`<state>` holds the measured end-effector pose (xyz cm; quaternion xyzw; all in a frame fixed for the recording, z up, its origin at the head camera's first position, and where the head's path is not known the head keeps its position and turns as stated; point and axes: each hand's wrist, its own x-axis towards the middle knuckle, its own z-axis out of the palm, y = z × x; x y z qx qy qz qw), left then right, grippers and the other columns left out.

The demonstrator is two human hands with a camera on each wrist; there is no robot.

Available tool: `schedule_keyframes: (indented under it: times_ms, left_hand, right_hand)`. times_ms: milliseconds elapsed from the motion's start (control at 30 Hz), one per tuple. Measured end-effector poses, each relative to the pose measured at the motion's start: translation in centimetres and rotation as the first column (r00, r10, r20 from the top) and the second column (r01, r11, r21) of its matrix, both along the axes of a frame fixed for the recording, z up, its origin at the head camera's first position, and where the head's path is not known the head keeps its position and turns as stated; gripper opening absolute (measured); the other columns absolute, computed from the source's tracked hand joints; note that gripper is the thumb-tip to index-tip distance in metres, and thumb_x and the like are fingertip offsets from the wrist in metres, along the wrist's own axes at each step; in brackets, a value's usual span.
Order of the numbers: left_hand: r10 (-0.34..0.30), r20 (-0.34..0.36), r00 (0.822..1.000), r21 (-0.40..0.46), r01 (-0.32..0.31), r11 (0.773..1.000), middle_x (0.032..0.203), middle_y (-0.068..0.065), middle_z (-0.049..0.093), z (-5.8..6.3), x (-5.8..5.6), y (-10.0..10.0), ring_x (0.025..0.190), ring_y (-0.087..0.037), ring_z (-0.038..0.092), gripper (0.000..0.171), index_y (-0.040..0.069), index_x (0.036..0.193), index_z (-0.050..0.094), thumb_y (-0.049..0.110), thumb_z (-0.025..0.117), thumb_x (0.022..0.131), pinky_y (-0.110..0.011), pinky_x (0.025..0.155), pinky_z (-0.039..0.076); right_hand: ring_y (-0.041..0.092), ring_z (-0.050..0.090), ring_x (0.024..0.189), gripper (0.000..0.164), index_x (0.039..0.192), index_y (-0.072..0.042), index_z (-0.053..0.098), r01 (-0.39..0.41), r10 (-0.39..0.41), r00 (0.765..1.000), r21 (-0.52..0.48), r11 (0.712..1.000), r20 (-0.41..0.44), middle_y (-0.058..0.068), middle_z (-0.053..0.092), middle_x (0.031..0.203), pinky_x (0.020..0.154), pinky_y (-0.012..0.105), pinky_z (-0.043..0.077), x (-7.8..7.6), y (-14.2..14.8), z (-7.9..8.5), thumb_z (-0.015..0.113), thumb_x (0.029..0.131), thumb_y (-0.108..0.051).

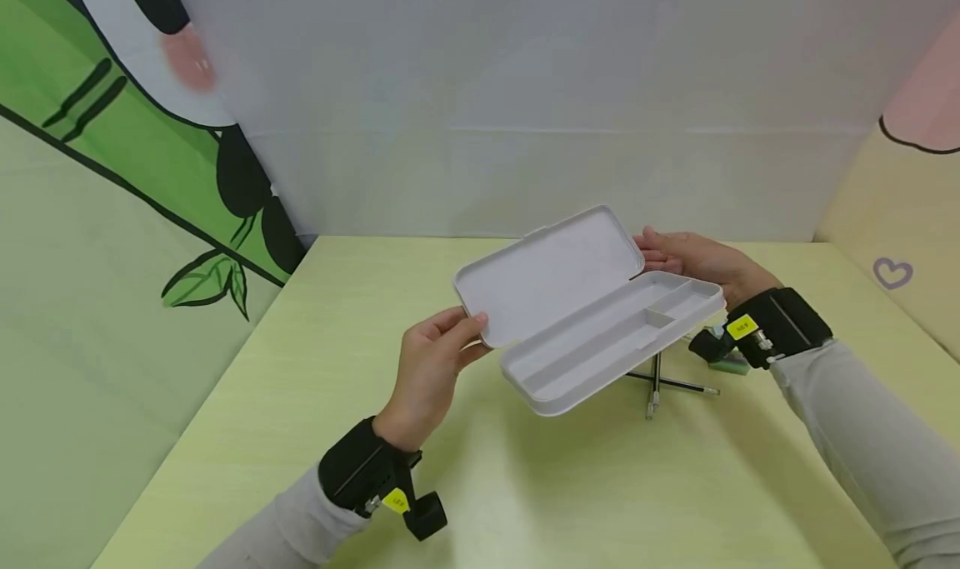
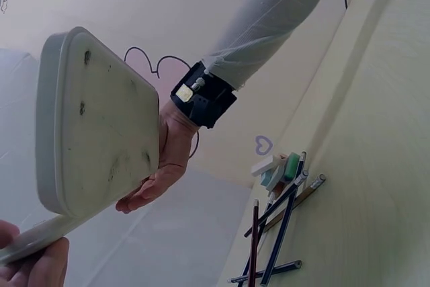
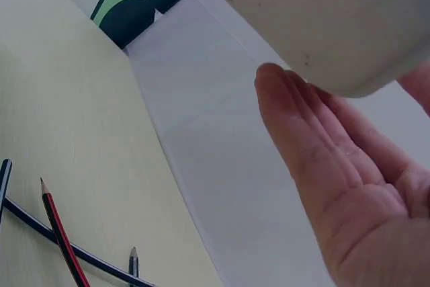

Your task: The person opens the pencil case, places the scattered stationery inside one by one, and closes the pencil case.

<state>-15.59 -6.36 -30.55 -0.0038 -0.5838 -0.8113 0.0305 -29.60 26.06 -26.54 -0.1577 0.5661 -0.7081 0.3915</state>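
Note:
A white pencil case hangs tilted over the table, its lid swung up and its divided tray facing the head camera with nothing in it. My left hand pinches the lid's near left corner between thumb and fingers. At the case's far right end is my right hand, palm turned up. Its straight fingers lie right at the case's underside in the right wrist view. Dark scuffs mark that underside in the left wrist view.
Several dark pencils lie crossed on the table below the case, with a red-and-black pencil among them. Small blocks, one of them green, sit beside the pencils. A pale cloth wall rises behind the table.

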Motion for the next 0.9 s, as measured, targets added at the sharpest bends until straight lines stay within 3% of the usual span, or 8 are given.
schedule_keyframes:
  times_ms: [200, 367, 467, 633, 900]
  left_hand:
    - [-0.025, -0.009, 1.000, -0.044, 0.025, 0.999, 0.098, 0.002, 0.069, -0.2, -0.3, 0.4, 0.088, -0.011, 0.067, 0.031, -0.013, 0.120, 0.059, 0.002, 0.057, 0.093, -0.031, 0.086, 0.058]
    - [-0.033, -0.007, 0.999, -0.076, 0.032, 0.997, 0.104, -0.001, 0.069, -0.2, -0.8, 0.5, 0.091, -0.011, 0.068, 0.033, -0.013, 0.121, 0.058, 0.004, 0.058, 0.093, -0.033, 0.089, 0.057]
    - [-0.038, 0.003, 0.999, -0.094, 0.038, 0.995, 0.110, -0.005, 0.068, -0.2, -1.1, 0.3, 0.093, -0.011, 0.068, 0.034, -0.012, 0.123, 0.057, 0.004, 0.058, 0.093, -0.032, 0.089, 0.057]
    - [-0.052, 0.000, 0.999, -0.138, 0.052, 0.989, 0.117, -0.010, 0.066, -0.2, -1.8, -0.5, 0.096, -0.011, 0.067, 0.035, -0.011, 0.125, 0.056, 0.004, 0.056, 0.094, -0.031, 0.090, 0.056]
    - [-0.053, -0.001, 0.999, -0.227, 0.051, 0.973, 0.115, -0.009, 0.066, 0.1, -2.9, -1.8, 0.092, -0.007, 0.067, 0.034, -0.011, 0.125, 0.056, 0.003, 0.055, 0.094, -0.029, 0.088, 0.057]
  right_hand:
    - [0.015, 0.071, 0.089, 0.032, 0.112, -0.016, 0.071, -0.013, 0.018, 0.998, 0.079, 0.997, -0.065, 0.001, 0.074, 0.100, 0.078, 0.029, 0.059, -0.5, -0.1, 0.4, 0.041, 0.103, -0.023]
    - [0.014, 0.070, 0.083, 0.030, 0.107, -0.017, 0.073, 0.030, -0.022, 0.997, 0.111, 0.993, -0.071, 0.000, 0.074, 0.094, 0.075, 0.028, 0.059, -0.6, 0.0, 0.5, 0.045, 0.101, -0.024]
    - [0.013, 0.070, 0.082, 0.028, 0.105, -0.019, 0.074, 0.064, -0.047, 0.992, 0.136, 0.989, -0.119, -0.001, 0.074, 0.094, 0.076, 0.028, 0.059, -0.4, 0.0, 0.6, 0.048, 0.100, -0.024]
    - [0.010, 0.070, 0.084, 0.024, 0.102, -0.022, 0.075, 0.137, -0.091, 0.963, 0.173, 0.975, -0.252, -0.005, 0.073, 0.096, 0.078, 0.023, 0.057, 0.0, -0.3, 0.8, 0.051, 0.099, -0.022]
    - [0.010, 0.069, 0.090, 0.020, 0.098, -0.029, 0.075, 0.239, -0.154, 0.924, 0.214, 0.947, -0.350, -0.010, 0.071, 0.102, 0.086, 0.021, 0.055, 1.0, -1.2, 0.8, 0.055, 0.097, -0.024]
